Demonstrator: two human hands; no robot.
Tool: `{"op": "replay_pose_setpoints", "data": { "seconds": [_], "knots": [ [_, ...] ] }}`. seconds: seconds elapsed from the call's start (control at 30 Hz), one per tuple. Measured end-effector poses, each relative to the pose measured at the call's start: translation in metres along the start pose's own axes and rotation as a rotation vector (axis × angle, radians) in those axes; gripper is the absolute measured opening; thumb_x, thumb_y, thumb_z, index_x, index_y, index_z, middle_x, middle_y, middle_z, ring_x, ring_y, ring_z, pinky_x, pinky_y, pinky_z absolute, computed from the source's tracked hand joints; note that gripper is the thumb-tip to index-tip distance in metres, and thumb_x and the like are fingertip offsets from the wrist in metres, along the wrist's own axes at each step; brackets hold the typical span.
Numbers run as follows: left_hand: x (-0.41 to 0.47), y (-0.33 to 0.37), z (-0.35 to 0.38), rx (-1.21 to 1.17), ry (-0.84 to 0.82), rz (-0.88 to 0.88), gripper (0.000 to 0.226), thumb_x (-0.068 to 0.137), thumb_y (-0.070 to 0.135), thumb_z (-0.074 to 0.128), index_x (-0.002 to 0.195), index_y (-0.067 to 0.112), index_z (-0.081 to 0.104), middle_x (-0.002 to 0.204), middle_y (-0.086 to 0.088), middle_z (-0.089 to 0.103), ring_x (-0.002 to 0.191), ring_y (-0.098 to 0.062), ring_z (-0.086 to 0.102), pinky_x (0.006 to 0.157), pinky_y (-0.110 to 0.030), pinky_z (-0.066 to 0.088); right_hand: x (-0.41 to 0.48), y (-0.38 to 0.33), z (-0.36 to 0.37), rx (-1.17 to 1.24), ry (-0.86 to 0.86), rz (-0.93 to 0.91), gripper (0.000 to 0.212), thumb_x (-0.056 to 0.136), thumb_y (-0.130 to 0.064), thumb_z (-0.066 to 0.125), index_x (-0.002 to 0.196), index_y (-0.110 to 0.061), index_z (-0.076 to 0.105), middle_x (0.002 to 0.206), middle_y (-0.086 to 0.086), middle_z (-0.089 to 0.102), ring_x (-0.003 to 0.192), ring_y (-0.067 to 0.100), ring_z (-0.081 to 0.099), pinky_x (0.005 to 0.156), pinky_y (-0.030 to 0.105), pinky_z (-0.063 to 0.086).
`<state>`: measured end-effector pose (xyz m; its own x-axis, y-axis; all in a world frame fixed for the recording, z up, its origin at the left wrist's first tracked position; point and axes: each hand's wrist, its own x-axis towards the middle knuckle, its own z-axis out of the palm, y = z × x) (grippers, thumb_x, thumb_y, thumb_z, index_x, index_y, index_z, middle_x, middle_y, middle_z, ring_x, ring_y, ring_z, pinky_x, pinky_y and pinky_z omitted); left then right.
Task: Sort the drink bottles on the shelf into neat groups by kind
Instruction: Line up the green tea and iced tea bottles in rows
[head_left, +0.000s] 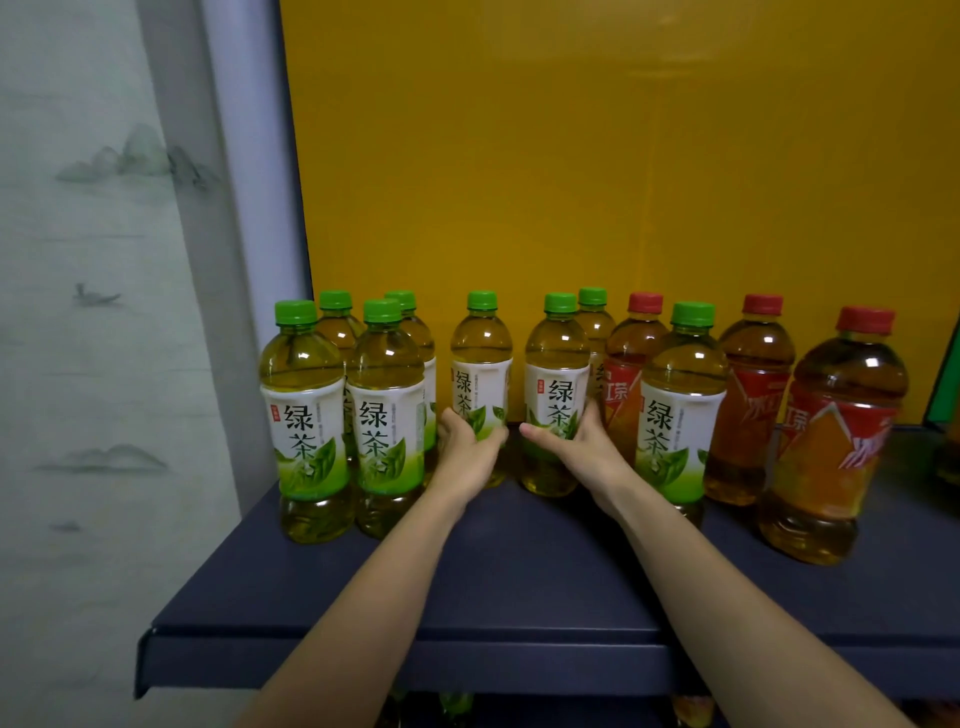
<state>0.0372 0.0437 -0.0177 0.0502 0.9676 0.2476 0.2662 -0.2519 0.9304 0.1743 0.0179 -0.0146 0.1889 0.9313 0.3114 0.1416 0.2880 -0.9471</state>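
- At mid-shelf, two green tea bottles stand apart from the rest: one (480, 364) in the left hand (465, 452), one (556, 374) in the right hand (576, 441).
- Both look full, so I judge them fairly heavy, with stiff but slightly yielding plastic walls and a smooth, slippery label sleeve.
- Each hand wraps the lower label band, fingers curled round the belly; that low hold should suit sliding, though a lift might tip.
- Both forearms reach forward from 6 o'clock, wrists level, thumbs facing each other.
- Toward 9 o'clock, four green tea bottles (304, 405) sit grouped.
- Toward 3 o'clock, another green tea bottle (680, 415) stands among red-capped iced tea bottles (836, 431) on the dark blue shelf (519, 587).
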Motion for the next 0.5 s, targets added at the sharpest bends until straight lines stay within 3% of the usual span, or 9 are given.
{"op": "replay_pose_setpoints", "data": {
  "seconds": [0.23, 0.37, 0.5],
  "knots": [
    [-0.001, 0.003, 0.006, 0.324, 0.187, 0.129, 0.058, 0.080, 0.030, 0.070, 0.118, 0.000, 0.039, 0.125, -0.015, 0.043, 0.119, -0.028, 0.045, 0.095, -0.035, 0.041, 0.007, 0.006, 0.000, -0.042, 0.033, -0.019, 0.071, 0.075, -0.020, 0.075, 0.133, -0.016, 0.033, 0.121, 0.000, 0.056, 0.113, 0.015, 0.053, 0.094, 0.030, 0.046],
    [0.002, 0.004, 0.011, 0.294, 0.145, 0.105, 0.062, 0.086, 0.031, 0.062, 0.127, 0.000, 0.028, 0.132, -0.017, 0.041, 0.122, -0.030, 0.044, 0.093, -0.033, 0.040, 0.009, 0.010, 0.003, -0.065, 0.027, -0.044, 0.070, 0.079, -0.023, 0.071, 0.136, -0.017, 0.029, 0.129, 0.002, 0.052, 0.119, 0.015, 0.050, 0.102, 0.038, 0.043],
    [0.004, 0.002, 0.011, 0.216, 0.071, 0.100, 0.068, 0.092, 0.031, 0.054, 0.139, 0.002, 0.015, 0.140, -0.015, 0.038, 0.127, -0.027, 0.040, 0.098, -0.033, 0.037, 0.011, 0.010, 0.005, -0.091, 0.031, -0.068, 0.070, 0.083, -0.020, 0.068, 0.136, -0.015, 0.023, 0.132, 0.002, 0.047, 0.122, 0.015, 0.046, 0.104, 0.037, 0.041]
  ]
}}
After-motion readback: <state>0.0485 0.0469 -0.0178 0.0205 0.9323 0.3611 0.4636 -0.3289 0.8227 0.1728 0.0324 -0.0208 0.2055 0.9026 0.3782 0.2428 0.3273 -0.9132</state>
